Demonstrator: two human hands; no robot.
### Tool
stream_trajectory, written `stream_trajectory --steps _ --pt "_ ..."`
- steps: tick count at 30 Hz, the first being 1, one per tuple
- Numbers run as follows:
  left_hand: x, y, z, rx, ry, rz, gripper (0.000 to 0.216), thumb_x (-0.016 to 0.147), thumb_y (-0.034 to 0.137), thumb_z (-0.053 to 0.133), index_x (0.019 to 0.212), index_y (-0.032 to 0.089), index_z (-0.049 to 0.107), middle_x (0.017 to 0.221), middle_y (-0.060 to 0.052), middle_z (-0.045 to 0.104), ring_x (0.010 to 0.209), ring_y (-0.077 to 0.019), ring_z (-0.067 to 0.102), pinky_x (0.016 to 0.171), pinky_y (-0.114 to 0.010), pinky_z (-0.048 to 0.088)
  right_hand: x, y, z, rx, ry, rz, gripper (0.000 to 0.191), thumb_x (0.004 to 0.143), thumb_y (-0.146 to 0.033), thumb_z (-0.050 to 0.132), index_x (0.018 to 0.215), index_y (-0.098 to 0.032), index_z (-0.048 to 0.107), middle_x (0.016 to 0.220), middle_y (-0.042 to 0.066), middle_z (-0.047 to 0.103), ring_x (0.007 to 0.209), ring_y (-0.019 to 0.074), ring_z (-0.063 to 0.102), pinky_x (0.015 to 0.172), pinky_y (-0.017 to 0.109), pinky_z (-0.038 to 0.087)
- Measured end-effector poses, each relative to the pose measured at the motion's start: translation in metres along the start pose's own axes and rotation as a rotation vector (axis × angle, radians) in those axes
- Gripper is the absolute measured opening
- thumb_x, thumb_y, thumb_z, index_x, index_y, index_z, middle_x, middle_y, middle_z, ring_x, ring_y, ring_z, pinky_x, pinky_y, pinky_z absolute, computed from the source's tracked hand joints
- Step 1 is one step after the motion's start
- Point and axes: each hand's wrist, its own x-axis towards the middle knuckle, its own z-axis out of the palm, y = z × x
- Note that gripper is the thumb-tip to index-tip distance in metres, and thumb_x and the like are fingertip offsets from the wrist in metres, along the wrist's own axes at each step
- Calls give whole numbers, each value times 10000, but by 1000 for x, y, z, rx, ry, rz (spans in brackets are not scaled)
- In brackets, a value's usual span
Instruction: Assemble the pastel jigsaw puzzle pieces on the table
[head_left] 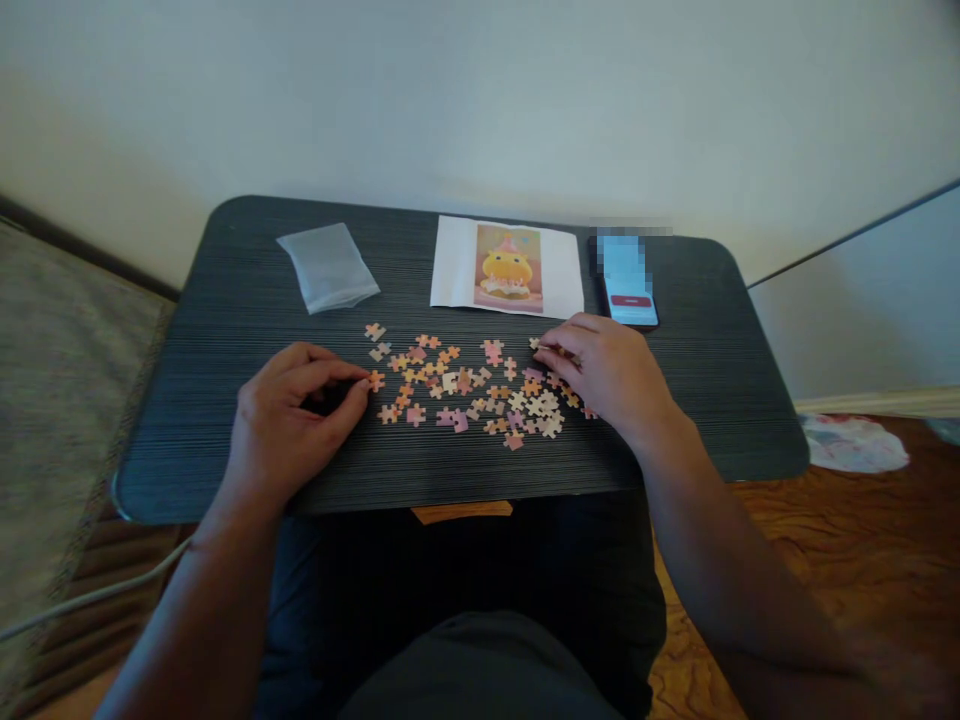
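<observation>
Charcoal, line-grained table [225,330] fills the head view, and a printed sheet [507,266] showing a yellow cartoon figure lies flat at its far edge. All positions below are given from this sheet.

Puzzle pieces [465,385] lie loose in a scatter on the near side of the sheet. They are orange, pink and cream, mostly single and unjoined.

The left hand [289,420] rests on the table nearer than the sheet and well to its left, at the left end of the scatter. Thumb and forefinger are drawn together, their tips closed on an orange piece [376,380]. Whether that piece is clear of the surface cannot be told.

The right hand [607,375] lies just nearer than the sheet's right corner, over the right end of the scatter. Its fingers are curled in, with the tips pinched on a pale piece [536,344] that juts out towards the left. Several pieces are partly hidden under this hand.

A phone [628,285] with a lit screen lies just to the right of the sheet, close beside it but apart. A clear plastic bag [328,265], flat, lies to the left of the sheet, apart from it.

Off the table, far right of the sheet, a light cloth [855,443] lies on the wooden floor [825,560]. Low on the far left, a pale cable [97,595] runs across.
</observation>
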Motion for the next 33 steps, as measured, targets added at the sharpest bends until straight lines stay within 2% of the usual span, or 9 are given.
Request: stream_trajectory --steps 7,12,15,19,21,26,33 --pt "-1 1 1 -6 -1 -19 136 961 356 765 1027 275 852 1014 -40 718 840 -189 645 768 -339 521 -7 -8 8 34 157 -62 257 1125 -380 645 1182 -289 878 1087 97 776 988 282 711 801 460 550" --pt "-1 3 1 -32 3 -10 119 964 316 767 1019 262 858 998 -35 702 822 -176 631 757 -334 503 -6 -13 14 -33 73 -119 298 1121 -373 645 1266 -239 868 1126 138 749 1040 323 690 808 485 558" --pt "-1 3 1 -30 0 -14 119 961 324 767 1010 266 859 1011 -38 713 829 -180 640 760 -333 514 -7 -12 12 19 33 -136 320 1118 -396 650 1313 -237 848 1140 139 759 1061 328 699 863 496 578" --pt "-1 3 1 -11 2 -35 130 948 343 767 998 264 857 1014 -43 731 841 -189 659 785 -331 541 -6 -6 7 108 85 -89 311 1122 -363 641 1359 -262 816 1154 119 776 1060 308 724 903 481 588" --pt "0 3 1 -7 -4 -37 136 947 343 766 1002 261 858 1009 -44 732 843 -189 663 789 -331 544 -2 -1 6 71 103 -39 287 1107 -362 666 1316 -253 829 1132 126 778 1034 318 724 872 483 580" --pt "0 1 2 -15 13 1 135 959 318 751 997 242 856 992 -35 722 825 -172 657 751 -321 520 7 5 7 3 39 -10 201 1081 -330 707 1161 -246 871 1104 111 803 1008 316 737 836 468 562" --pt "4 3 5 -20 37 -4 191 964 278 744 1095 201 860 926 -21 697 774 -151 626 702 -310 492 10 1 3 155 62 37 100 1025 -231 771 1078 -255 853 1069 64 820 962 265 765 835 419 558"
